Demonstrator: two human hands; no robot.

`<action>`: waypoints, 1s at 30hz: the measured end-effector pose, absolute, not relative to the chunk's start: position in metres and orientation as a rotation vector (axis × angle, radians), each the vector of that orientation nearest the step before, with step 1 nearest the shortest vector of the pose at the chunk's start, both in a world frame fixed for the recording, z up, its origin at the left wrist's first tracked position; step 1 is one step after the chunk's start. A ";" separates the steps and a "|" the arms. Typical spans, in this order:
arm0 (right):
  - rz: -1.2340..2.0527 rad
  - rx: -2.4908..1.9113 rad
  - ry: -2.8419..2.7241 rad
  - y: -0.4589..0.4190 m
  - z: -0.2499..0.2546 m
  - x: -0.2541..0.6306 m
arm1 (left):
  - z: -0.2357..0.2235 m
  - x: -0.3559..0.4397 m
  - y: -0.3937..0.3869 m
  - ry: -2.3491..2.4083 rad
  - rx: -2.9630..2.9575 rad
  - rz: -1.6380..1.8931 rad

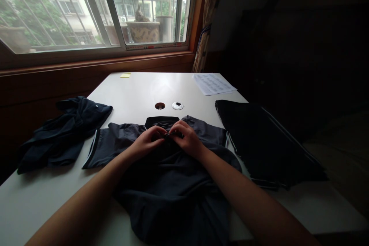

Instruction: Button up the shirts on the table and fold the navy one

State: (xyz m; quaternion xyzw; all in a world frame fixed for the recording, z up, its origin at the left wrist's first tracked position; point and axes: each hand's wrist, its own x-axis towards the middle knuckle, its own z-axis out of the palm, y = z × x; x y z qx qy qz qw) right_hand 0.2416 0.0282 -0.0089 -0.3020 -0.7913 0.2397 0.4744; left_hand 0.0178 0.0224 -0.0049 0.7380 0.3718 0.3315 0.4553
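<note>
A dark grey polo shirt (173,188) with white-striped sleeve cuffs lies spread face up on the white table (138,92), its collar toward the window. My left hand (148,142) and my right hand (187,138) meet just below the collar. Both have their fingers pinched closed on the shirt's front placket, fingertips nearly touching each other. What sits between the fingertips is too small to make out beyond the fabric.
A crumpled dark garment (63,130) lies at the table's left edge. A stack of folded dark clothes (265,146) sits at the right. Papers (213,83) and a yellow sticky note (125,75) lie near the window; a cable hole (160,105) and its cap (177,105) are mid-table.
</note>
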 end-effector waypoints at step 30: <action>0.377 -0.732 -2.173 0.023 -0.004 0.247 | -0.007 0.016 0.027 1.102 1.644 0.960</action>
